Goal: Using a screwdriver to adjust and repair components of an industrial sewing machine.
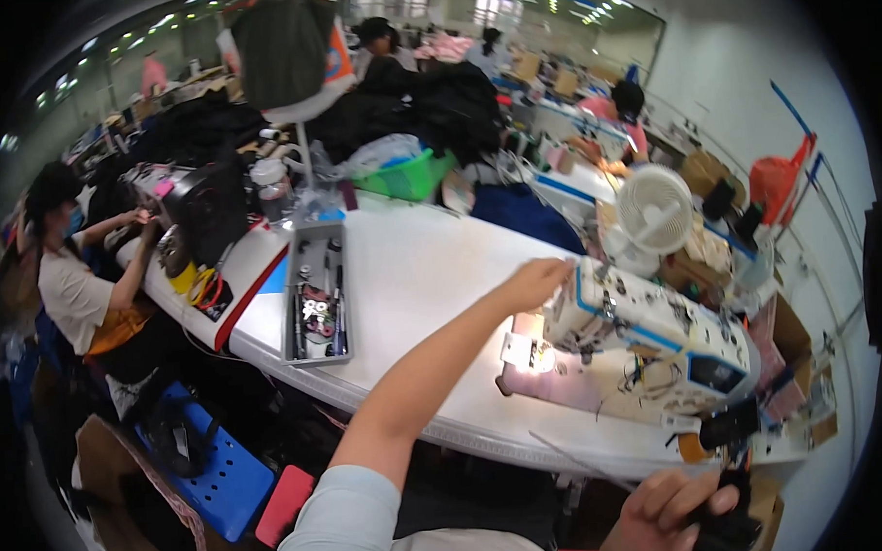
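My left hand is stretched across the white table to the left end of a white sewing machine with blue trim. Its fingers bend against the machine's upper end, and their tips are partly hidden. Beneath that end, a bright lamp lights the needle area. At the lower right, close to the table's front edge, my right hand is closed with curled fingers. A long thin metal rod runs from it toward the upper left, over the table edge. Dark objects beside this hand are hard to make out.
A grey tray with small parts and tools lies left on the table. Behind stand a green basket, dark cloth and a white fan. A co-worker sits at left, near a blue stool.
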`<state>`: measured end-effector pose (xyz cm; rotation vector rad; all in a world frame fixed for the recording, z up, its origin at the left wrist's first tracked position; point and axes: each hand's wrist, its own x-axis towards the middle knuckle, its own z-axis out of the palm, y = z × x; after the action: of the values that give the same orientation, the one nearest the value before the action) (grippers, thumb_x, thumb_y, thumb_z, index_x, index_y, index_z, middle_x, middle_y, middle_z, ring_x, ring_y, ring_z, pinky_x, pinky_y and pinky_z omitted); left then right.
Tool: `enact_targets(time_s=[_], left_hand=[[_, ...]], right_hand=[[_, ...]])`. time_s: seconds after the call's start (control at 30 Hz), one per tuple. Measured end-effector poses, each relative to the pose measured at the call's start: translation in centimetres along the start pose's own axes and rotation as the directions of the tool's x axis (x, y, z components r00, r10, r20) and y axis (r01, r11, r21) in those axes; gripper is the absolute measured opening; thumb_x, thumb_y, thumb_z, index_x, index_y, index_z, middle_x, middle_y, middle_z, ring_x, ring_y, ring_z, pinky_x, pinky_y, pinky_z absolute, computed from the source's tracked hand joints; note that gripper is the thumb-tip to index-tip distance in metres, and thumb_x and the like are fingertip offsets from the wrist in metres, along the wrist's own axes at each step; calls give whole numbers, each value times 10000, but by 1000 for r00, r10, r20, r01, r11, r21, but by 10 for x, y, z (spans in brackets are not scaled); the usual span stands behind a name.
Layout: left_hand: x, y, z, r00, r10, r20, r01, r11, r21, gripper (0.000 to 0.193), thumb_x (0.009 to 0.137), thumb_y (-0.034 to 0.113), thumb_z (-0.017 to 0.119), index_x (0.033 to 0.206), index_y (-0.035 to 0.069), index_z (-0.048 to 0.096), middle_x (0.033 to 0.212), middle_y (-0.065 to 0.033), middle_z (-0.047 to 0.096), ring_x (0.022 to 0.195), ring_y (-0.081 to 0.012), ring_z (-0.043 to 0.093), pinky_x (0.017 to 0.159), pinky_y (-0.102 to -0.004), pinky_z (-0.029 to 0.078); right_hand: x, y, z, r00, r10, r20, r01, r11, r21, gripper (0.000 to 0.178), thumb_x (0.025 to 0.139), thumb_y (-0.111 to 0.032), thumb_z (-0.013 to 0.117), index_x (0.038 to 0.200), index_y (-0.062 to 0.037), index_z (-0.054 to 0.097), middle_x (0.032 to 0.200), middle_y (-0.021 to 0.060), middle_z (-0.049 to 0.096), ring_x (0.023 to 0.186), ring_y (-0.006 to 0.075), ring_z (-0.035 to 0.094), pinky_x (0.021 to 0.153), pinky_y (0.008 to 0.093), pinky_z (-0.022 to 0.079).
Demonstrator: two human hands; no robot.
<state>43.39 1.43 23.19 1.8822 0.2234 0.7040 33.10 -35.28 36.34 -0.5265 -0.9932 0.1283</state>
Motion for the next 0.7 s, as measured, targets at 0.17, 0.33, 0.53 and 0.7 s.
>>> enact_targets(time_s=[0.17, 0.33, 0.53, 0.7], left_hand=[[23, -5, -6, 966, -179, 187, 204, 971, -124, 582, 1049, 609, 458, 914, 99, 703, 746, 0, 630, 614, -116, 591, 545, -292, 475], [38, -6, -3, 873, -314, 374, 413, 883, -222, 674, 990, 716, 489, 899, 88, 716, 762, -17, 628, 667, -113, 567, 599, -280, 458], [30, 9, 5, 929, -255, 267, 326, 906, -269, 715, 933, 742, 576, 813, 53, 722, 702, -13, 612, 570, -107, 505, 539, -268, 432], [58, 9, -38, 883, -136, 449, -176, 792, 585, 119, 735, 106, 612, 751, 12, 682, 585, -84, 577, 522, -180, 564, 503, -359, 472]], right_hand=[[-1, -11, -46, 959, 194, 205, -171, 977, -125, 404, 893, -204, 817, 1225, -120, 603, 750, 109, 586, 613, 208, 516, 546, 351, 439], [-12, -17, -62, 965, 233, 117, -215, 965, -149, 451, 883, -244, 836, 1238, -125, 584, 746, 90, 585, 613, 198, 525, 546, 332, 453], [-14, -31, -70, 907, 421, -14, -412, 881, -230, 470, 870, -285, 858, 1202, -138, 561, 812, 60, 584, 666, 185, 531, 602, 333, 475], [5, -14, -68, 812, 532, 241, -364, 783, -504, 292, 867, -207, 784, 1063, -82, 606, 824, 40, 595, 656, 145, 540, 580, 300, 442]])
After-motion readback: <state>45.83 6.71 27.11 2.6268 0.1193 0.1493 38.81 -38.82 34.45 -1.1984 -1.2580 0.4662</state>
